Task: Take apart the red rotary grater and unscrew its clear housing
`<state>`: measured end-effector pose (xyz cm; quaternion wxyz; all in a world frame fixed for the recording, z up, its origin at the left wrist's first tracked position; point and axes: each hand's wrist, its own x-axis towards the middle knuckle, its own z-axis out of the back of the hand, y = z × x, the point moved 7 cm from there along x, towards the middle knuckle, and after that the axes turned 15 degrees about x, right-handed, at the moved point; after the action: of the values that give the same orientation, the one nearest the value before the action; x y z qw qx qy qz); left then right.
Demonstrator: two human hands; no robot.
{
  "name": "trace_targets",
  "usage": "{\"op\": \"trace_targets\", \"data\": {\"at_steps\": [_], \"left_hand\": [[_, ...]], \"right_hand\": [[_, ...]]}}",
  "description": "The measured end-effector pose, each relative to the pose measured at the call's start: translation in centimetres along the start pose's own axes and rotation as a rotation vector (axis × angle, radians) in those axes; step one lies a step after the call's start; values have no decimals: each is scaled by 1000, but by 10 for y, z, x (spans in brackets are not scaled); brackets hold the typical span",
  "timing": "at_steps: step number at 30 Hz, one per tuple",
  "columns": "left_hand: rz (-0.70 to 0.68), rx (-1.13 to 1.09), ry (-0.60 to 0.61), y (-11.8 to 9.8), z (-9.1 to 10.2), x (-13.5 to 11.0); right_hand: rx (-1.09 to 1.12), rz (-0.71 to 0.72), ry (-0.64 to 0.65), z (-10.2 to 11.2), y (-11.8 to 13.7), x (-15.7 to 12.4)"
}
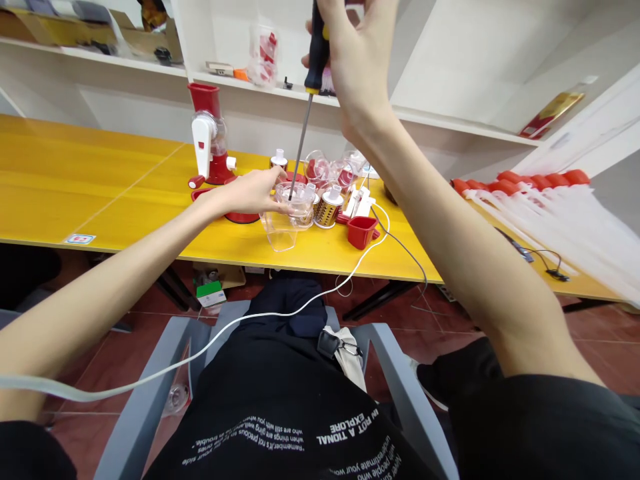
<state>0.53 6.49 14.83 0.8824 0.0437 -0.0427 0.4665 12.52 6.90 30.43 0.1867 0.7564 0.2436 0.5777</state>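
My right hand (353, 53) is closed around the black and yellow handle of a long screwdriver (306, 127) and holds it upright. The screwdriver's tip reaches down into a clear plastic housing (287, 223) standing near the front edge of the yellow table (75, 193). My left hand (253, 192) grips that clear housing from the left side, fingers curled on its rim. Just behind and to the right lie a metal grater drum (329, 208) and other clear and red parts.
An assembled red and white rotary grater (209, 137) stands behind my left hand. A small red cup (361, 232) sits to the right. A row of clear tubes with red caps (545, 200) lies at far right. A white cable (280, 310) crosses my lap. Shelves line the back wall.
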Motion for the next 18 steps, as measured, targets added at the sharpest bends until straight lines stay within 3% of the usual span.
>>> {"op": "trace_targets", "data": {"at_steps": [6, 11, 16, 18], "left_hand": [[166, 65, -85, -4, -17, -9], [269, 34, -117, -9, -21, -10], [243, 29, -127, -12, -19, -9], [210, 44, -131, -13, -18, -8]], "right_hand": [[115, -100, -34, 0, -8, 2], [74, -37, -160, 6, -8, 9], [220, -85, 33, 1, -22, 16], [123, -104, 107, 0, -32, 22]]}}
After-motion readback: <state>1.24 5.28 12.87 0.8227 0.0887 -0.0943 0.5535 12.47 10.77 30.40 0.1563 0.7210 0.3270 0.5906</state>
